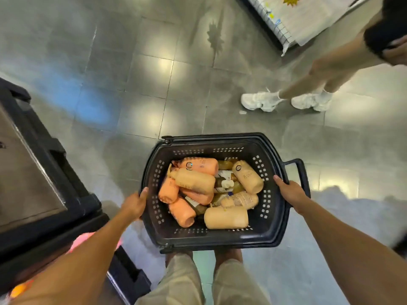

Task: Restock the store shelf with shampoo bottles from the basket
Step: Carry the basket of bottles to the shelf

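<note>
Restocking not begun, by appearance. The basket (274, 216) is held above the floor (132, 84), left hand (134, 206) and right hand (291, 193) with fingers clamped on opposite rims. Shampoo bottles (198, 183) lie heaped inside, none shelved; no shelf identifiable.

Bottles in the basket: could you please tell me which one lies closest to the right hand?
The tan bottle lying along the basket's right wall, just inside the right hand; the other tan and orange ones lie further left.
</note>
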Demonstrator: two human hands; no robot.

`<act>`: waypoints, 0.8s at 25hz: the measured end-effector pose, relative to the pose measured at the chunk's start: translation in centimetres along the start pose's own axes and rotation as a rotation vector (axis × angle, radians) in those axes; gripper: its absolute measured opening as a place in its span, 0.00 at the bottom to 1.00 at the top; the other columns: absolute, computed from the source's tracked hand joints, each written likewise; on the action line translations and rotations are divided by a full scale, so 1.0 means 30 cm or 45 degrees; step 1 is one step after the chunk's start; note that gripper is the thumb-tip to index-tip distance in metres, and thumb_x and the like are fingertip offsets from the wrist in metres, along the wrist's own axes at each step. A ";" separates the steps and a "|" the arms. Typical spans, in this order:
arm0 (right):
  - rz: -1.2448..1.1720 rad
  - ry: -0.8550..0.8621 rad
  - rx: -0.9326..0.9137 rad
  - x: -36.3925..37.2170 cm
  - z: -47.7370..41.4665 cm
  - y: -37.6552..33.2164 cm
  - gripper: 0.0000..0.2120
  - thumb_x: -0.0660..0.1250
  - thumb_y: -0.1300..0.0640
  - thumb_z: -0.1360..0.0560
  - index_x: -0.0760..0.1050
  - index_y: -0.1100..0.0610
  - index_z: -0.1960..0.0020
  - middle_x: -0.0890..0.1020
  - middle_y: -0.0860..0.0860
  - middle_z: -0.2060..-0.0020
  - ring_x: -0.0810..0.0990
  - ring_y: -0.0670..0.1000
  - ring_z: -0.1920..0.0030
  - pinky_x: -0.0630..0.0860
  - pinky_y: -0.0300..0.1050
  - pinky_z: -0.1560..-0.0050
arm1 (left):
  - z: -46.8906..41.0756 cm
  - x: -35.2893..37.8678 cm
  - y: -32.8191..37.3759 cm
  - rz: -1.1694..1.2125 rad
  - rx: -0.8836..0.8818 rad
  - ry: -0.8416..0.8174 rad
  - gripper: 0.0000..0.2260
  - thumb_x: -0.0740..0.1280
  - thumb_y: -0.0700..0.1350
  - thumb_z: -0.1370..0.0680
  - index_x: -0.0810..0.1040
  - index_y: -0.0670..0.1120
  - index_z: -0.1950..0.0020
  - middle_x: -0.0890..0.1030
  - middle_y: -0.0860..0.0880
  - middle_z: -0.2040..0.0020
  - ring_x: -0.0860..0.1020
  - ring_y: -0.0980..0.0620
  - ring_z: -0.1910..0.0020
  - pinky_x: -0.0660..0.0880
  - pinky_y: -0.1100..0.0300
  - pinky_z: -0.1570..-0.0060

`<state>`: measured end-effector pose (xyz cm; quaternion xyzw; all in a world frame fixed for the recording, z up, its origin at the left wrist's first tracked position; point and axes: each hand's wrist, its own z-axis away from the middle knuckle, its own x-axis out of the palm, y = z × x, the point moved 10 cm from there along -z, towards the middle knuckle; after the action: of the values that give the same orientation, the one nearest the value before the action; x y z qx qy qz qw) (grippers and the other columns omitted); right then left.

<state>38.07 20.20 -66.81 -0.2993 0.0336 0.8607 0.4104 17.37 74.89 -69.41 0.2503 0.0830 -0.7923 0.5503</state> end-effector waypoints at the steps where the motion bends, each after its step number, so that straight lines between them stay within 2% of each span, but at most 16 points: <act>1: -0.043 0.026 0.039 -0.022 0.035 0.074 0.37 0.63 0.26 0.27 0.78 0.59 0.40 0.83 0.58 0.46 0.82 0.62 0.46 0.79 0.61 0.39 | 0.013 -0.026 0.073 -0.055 0.062 -0.007 0.31 0.50 0.60 0.13 0.76 0.34 0.33 0.80 0.30 0.38 0.78 0.32 0.38 0.74 0.46 0.39; 3: -0.123 0.092 0.079 -0.053 0.116 0.196 0.38 0.62 0.26 0.26 0.80 0.61 0.41 0.84 0.60 0.47 0.82 0.62 0.47 0.79 0.61 0.39 | 0.031 -0.057 0.201 -0.171 0.191 -0.026 0.31 0.50 0.60 0.13 0.75 0.34 0.33 0.80 0.30 0.38 0.79 0.32 0.38 0.74 0.45 0.38; 6: -0.233 0.202 0.145 -0.071 0.258 0.372 0.38 0.60 0.28 0.24 0.80 0.64 0.41 0.84 0.61 0.48 0.82 0.64 0.46 0.79 0.60 0.40 | 0.020 -0.074 0.350 -0.273 0.310 -0.071 0.34 0.51 0.67 0.16 0.79 0.37 0.40 0.84 0.33 0.47 0.83 0.34 0.48 0.81 0.41 0.44; 8: -0.339 0.235 0.210 -0.053 0.345 0.503 0.36 0.60 0.30 0.22 0.79 0.65 0.41 0.83 0.62 0.47 0.81 0.64 0.46 0.78 0.60 0.40 | 0.008 -0.060 0.458 -0.403 0.413 -0.081 0.38 0.50 0.72 0.20 0.79 0.38 0.43 0.84 0.35 0.49 0.84 0.35 0.51 0.81 0.42 0.45; 9: -0.391 0.248 0.245 -0.045 0.379 0.568 0.36 0.60 0.31 0.22 0.79 0.65 0.41 0.83 0.63 0.47 0.81 0.65 0.46 0.78 0.60 0.40 | 0.064 -0.056 0.529 -0.493 0.455 -0.057 0.36 0.50 0.71 0.19 0.79 0.38 0.44 0.84 0.35 0.48 0.84 0.35 0.50 0.81 0.44 0.46; 12: -0.543 0.301 0.324 -0.021 0.467 0.744 0.36 0.60 0.31 0.21 0.78 0.66 0.39 0.82 0.63 0.46 0.80 0.64 0.46 0.78 0.58 0.42 | 0.268 0.009 0.714 -0.639 0.608 -0.052 0.28 0.51 0.63 0.15 0.76 0.39 0.46 0.83 0.36 0.51 0.84 0.35 0.55 0.82 0.48 0.61; 15: -0.689 0.385 0.401 0.021 0.562 0.956 0.35 0.61 0.33 0.21 0.78 0.66 0.42 0.82 0.62 0.50 0.78 0.61 0.52 0.75 0.52 0.51 | 0.373 0.151 0.807 -0.750 0.690 -0.075 0.28 0.53 0.62 0.14 0.76 0.38 0.40 0.81 0.37 0.48 0.82 0.36 0.56 0.80 0.51 0.71; 17: -0.760 0.409 0.473 0.072 0.630 1.117 0.34 0.61 0.33 0.21 0.78 0.66 0.43 0.81 0.61 0.52 0.78 0.61 0.53 0.74 0.51 0.53 | 0.431 0.266 0.836 -0.831 0.724 -0.095 0.29 0.54 0.63 0.15 0.76 0.37 0.37 0.80 0.37 0.46 0.81 0.37 0.55 0.79 0.52 0.71; 20: -0.898 0.449 0.578 0.147 0.754 1.366 0.36 0.61 0.31 0.22 0.79 0.66 0.42 0.83 0.63 0.49 0.81 0.64 0.48 0.78 0.54 0.48 | 0.538 0.460 0.847 -0.901 0.749 -0.144 0.29 0.56 0.64 0.16 0.75 0.39 0.34 0.80 0.37 0.43 0.82 0.34 0.48 0.84 0.40 0.59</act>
<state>-4.88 3.00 -58.39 -0.3369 0.1867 0.5751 0.7217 31.95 47.20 -58.58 0.3083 -0.0952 -0.9337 0.1554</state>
